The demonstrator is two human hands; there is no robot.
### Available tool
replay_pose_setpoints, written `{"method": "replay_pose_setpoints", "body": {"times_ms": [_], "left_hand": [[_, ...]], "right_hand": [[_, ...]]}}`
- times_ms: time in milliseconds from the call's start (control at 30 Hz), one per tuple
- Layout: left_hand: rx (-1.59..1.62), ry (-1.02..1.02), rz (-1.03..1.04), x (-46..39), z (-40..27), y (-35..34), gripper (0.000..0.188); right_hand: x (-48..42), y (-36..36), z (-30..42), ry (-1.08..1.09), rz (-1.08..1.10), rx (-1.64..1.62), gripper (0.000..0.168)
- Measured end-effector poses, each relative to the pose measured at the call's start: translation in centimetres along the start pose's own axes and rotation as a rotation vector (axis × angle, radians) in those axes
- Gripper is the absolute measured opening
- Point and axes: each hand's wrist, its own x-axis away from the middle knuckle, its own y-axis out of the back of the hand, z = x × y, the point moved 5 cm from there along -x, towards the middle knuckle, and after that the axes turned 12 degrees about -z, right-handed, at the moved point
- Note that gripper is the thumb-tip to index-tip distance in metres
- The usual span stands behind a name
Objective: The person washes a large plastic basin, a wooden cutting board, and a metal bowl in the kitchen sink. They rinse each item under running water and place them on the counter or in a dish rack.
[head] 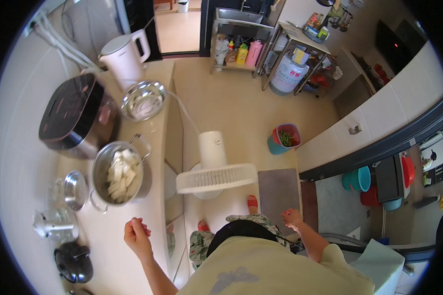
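My left hand (137,235) hangs over the worktop (129,254), its fingers curled in and nothing visible in them. Just beyond it stands a steel pot (146,184) with wire side handles, holding pale cut pieces (124,176) that look like tofu or a peeled vegetable. Low at my right side is my right hand (292,218), fingers loosely bent and apart, touching nothing. In front of me a white electric fan (216,179) stands on the floor beside the cabinet.
A rice cooker (75,114), electric kettle (123,55), steel basin (144,101), steel bowl (76,190), glass jug (57,225) and black lidded pot (74,262) line the worktop. On the floor are a bin with greens (278,145), a mat (278,191) and a gas cylinder (287,75).
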Motion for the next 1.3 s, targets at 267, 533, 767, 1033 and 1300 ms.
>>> {"method": "replay_pose_setpoints", "body": {"times_ms": [267, 533, 767, 1033, 1300], "left_hand": [[-0.019, -0.126, -0.015, 5.0, -3.5, -16.2, 0.024], [-0.183, -0.293, 0.09, 11.3, -9.3, -34.6, 0.015], [-0.239, -0.332, 0.004, 6.6, -9.8, -43.5, 0.01], [-0.329, -0.427, 0.094, -4.4, -10.3, -58.0, 0.011], [-0.414, -0.331, -0.061, -11.8, -11.5, -62.0, 0.011]], "right_hand": [[-14.2, 6.5, 3.2, 0.243, 0.02, 0.137, 0.03], [-21.9, 16.3, 19.4, 0.907, -0.183, 0.451, 0.031], [-33.7, 11.4, 32.0, 1.119, 0.013, 0.474, 0.032], [-41.5, 6.7, 49.9, 1.228, 0.162, 0.602, 0.021], [-41.9, -1.7, 80.6, 1.682, 0.207, 0.481, 0.02]]}}
